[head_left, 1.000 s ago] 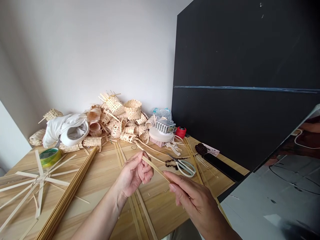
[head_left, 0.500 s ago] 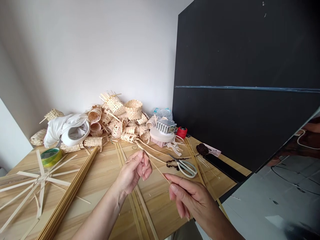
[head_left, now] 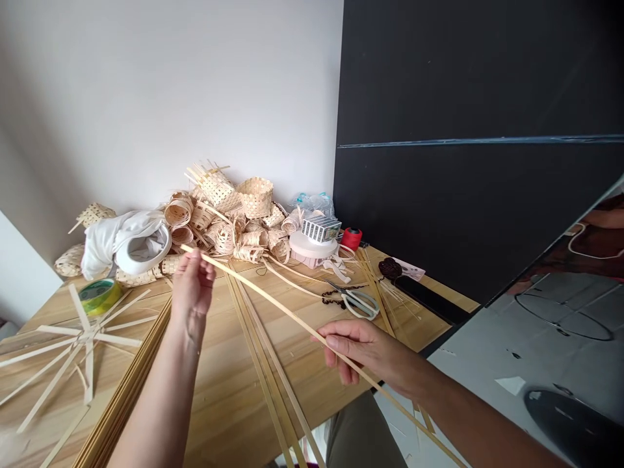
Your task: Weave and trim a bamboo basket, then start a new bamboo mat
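While woven baskets (head_left: 256, 197) lie heaped on the tabletop (head_left: 219, 364), my hands, well apart, each pinch one long pale strip (head_left: 273, 300), left hand (head_left: 194, 286) near its end, right hand (head_left: 351, 348) farther along.

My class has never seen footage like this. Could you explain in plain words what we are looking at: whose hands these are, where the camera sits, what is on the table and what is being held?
There is no robot here: a person is working bare-handed. Every picture comes from one camera worn on that person's head, looking forward and down.

The left hand grips a long, pale strip near one end. The right hand holds it further along, and it runs on past that hand.

On the wooden table lie a bundle of strips, a star of crossed strips, a roll of tape, scissors and a red spool. Woven baskets are heaped by the wall.
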